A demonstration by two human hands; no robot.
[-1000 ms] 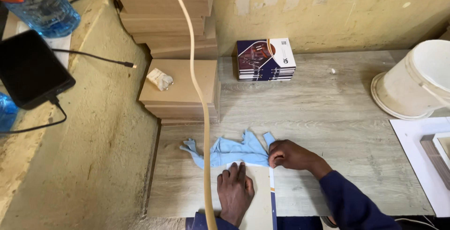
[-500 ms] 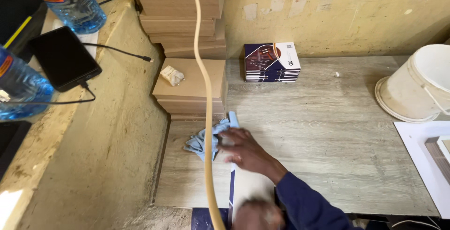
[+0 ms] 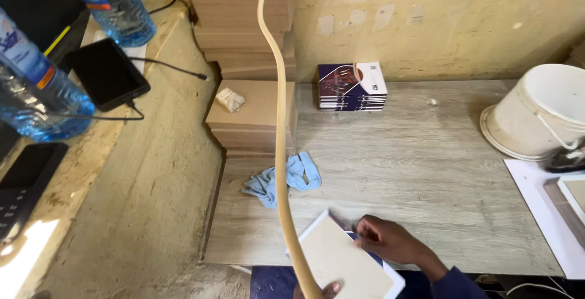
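View from above the desk (image 3: 426,171), seen by the head camera. We see the right hand (image 3: 390,241) at the near edge, fingers laid flat and loose on the upper right edge of a pale board (image 3: 341,262), pressing rather than gripping it. The board lies tilted at the front of the desk, overhanging the near edge, with a dark blue sheet (image 3: 365,251) showing just under the fingers. Of the left hand (image 3: 329,289) only fingertips show at the bottom of the frame, touching the board's near edge (we cannot tell whether they clasp it). A crumpled blue cloth (image 3: 283,180) lies on the desk beyond the board, apart from both hands. A tan cord (image 3: 280,140) hangs across the view in front of it.

Containers: a white bucket (image 3: 542,113) stands at the right, its inside not visible. Two plastic water bottles (image 3: 36,86) on the left ledge hold clear liquid. A stack of booklets (image 3: 351,87) rests against the wall; brown boards (image 3: 253,113) are piled left of it, with a crumpled scrap (image 3: 231,99) on top.
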